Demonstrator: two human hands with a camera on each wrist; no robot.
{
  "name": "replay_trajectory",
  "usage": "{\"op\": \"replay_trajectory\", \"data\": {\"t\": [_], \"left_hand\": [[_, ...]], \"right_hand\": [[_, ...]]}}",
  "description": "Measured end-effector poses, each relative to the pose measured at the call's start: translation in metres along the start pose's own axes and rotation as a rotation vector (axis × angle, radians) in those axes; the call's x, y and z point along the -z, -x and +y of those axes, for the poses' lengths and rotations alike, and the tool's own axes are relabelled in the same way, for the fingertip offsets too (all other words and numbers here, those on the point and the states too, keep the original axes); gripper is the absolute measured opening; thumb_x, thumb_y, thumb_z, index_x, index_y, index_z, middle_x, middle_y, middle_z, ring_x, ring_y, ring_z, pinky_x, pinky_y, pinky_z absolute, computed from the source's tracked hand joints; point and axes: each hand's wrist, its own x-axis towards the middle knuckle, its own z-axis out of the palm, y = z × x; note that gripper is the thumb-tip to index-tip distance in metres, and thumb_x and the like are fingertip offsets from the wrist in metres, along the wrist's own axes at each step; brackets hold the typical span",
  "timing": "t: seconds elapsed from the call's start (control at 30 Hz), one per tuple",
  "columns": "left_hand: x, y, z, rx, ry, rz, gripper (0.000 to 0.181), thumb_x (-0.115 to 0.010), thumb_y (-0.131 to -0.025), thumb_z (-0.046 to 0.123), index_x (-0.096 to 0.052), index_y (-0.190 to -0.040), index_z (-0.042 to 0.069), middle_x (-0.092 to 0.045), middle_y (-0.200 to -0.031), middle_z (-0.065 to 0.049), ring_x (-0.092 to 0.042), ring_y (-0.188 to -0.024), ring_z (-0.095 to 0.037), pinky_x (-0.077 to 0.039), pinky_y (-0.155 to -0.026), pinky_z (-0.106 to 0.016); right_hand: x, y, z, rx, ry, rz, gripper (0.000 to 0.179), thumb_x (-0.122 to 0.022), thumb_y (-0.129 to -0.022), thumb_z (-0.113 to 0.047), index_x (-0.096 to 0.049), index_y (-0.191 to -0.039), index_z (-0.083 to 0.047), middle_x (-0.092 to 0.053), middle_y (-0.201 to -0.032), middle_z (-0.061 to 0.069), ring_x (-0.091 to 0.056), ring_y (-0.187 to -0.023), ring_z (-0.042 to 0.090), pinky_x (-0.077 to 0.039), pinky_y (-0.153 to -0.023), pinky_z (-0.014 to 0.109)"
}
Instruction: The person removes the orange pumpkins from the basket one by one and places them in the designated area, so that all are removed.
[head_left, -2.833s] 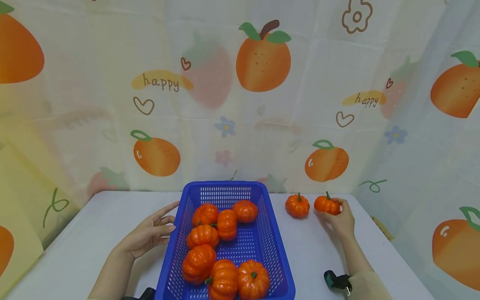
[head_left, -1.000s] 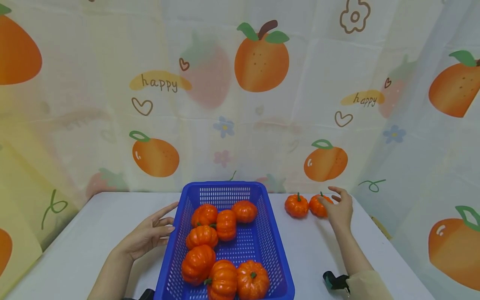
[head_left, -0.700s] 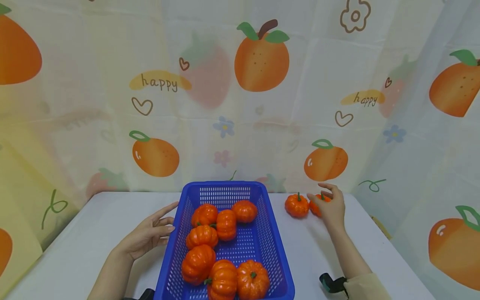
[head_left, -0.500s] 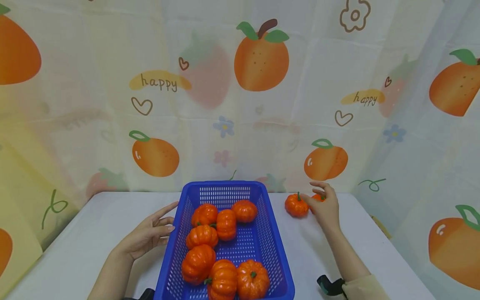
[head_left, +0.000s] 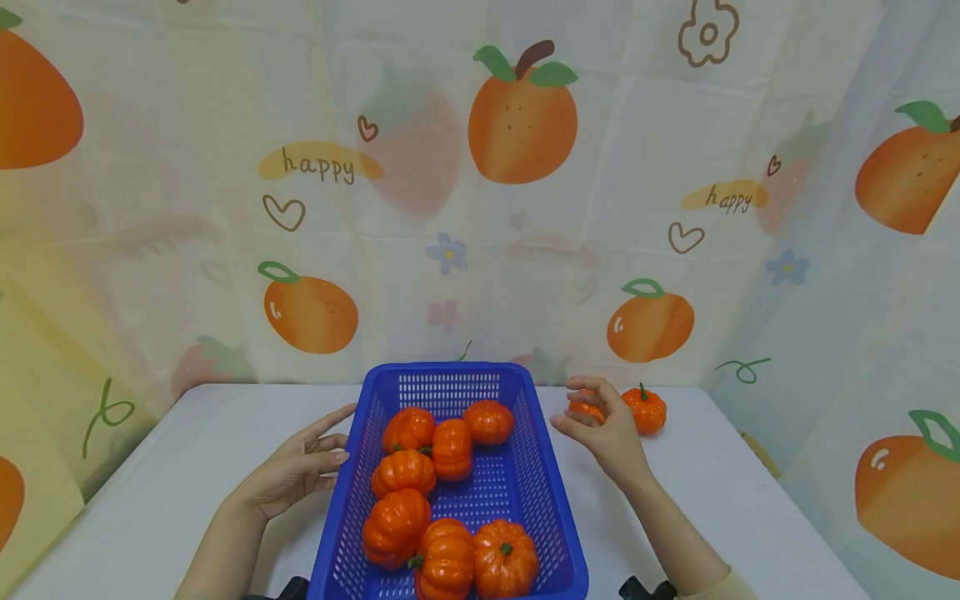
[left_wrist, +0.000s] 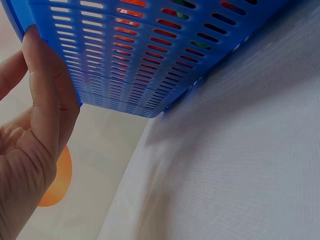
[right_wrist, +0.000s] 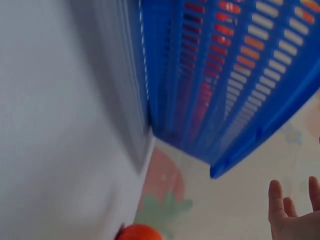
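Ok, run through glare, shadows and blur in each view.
Head view: brightest, small highlights on the glossy pumpkins in the blue basket; left wrist view: dimmer, a soft shadow on the white tabletop beside the basket; right wrist view: also dim, with the fruit-printed backdrop looking soft.

Both bare hands up, fingers loose and spread, forearms angled inward.
Left: bare left hand [head_left: 288, 473] at the end of bare left forearm [head_left: 222, 546], which slopes up and right; fingers fanned, slightly bent, pointing inward. Right: bare right hand [head_left: 617, 437] with thumb and fingers apart, gap between, tips inward; bare right forearm [head_left: 667, 525] runs down-right into beige fabric sleeve [head_left: 723, 587]. Right wrist view: fingertips up, hand partly cropped.
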Motion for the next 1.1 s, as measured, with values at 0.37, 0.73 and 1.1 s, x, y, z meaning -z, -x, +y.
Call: {"op": "replay_trajectory", "data": {"t": [0.37, 0.73, 1.1], "left_hand": [[0.0, 0.0, 0.0, 0.0, 0.0, 0.004, 0.072, -0.047, -0.1, 0.003, -0.008, -0.16, 0.017, -0.064, -0.109, 0.007, -0.07, -0.093, -0.007, -0.06, -0.083, -0.026], [0.0, 0.0, 0.0, 0.008, -0.009, 0.013, 0.073, -0.047, -0.1, 0.004, -0.008, -0.16, 0.017, -0.063, -0.108, 0.007, -0.069, -0.094, -0.007, -0.06, -0.084, -0.027], [0.001, -0.001, -0.001, 0.029, -0.034, 0.036, 0.072, -0.048, -0.1, 0.006, -0.009, -0.16, 0.018, -0.062, -0.108, 0.007, -0.069, -0.094, -0.007, -0.06, -0.084, -0.027]], "right_hand": [[-0.031, 0.024, -0.015, 0.118, -0.03, -0.306, 0.057, -0.079, -0.082, -0.016, -0.051, -0.132, -0.009, -0.052, -0.135, 0.019, -0.056, -0.122, 0.033, -0.056, -0.096, 0.028], [-0.057, 0.035, -0.023, 0.122, -0.008, -0.536, 0.056, -0.081, -0.081, -0.026, -0.054, -0.129, -0.014, -0.054, -0.133, 0.006, -0.057, -0.121, 0.021, -0.056, -0.098, 0.035], [-0.074, 0.04, -0.029, 0.056, 0.06, -0.825, 0.053, -0.079, -0.082, -0.033, -0.056, -0.129, -0.022, -0.057, -0.133, -0.002, -0.055, -0.124, 0.019, -0.051, -0.106, 0.041]]}}
